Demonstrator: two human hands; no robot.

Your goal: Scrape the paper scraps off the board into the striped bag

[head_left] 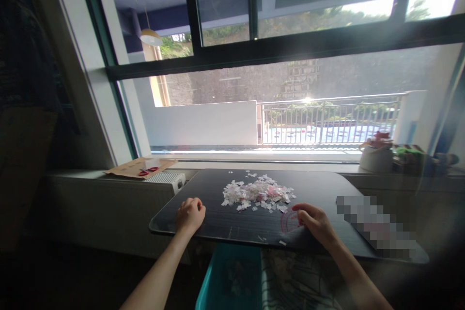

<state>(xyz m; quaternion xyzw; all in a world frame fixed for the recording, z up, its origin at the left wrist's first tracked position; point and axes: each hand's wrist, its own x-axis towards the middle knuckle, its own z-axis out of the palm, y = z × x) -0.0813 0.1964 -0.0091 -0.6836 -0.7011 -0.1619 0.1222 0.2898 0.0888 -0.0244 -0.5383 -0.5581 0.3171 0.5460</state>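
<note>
A loose heap of small torn or cut paper pieces (259, 193), mostly white with some pink, lies on a dark table (221, 225). My left hand (191, 214) rests closed on the table to the left of the heap; its curled fingers hide whatever may be inside. To the right of the heap, my right hand (313, 220) is bent with thumb and index finger drawn close together. Anything between those fingertips is too small to make out. Beside them is a red arc-shaped marking (289, 221) on the tabletop. A few stray scraps (282, 242) lie near the front edge.
Below the table's front edge stands a teal bin (209, 283) with scraps inside. Red-handled scissors (148, 171) lie on brown paper (125, 168) on the sill at left. A white pot (376, 157) stands on the right sill. A pixelated item (376, 226) lies at the table's right.
</note>
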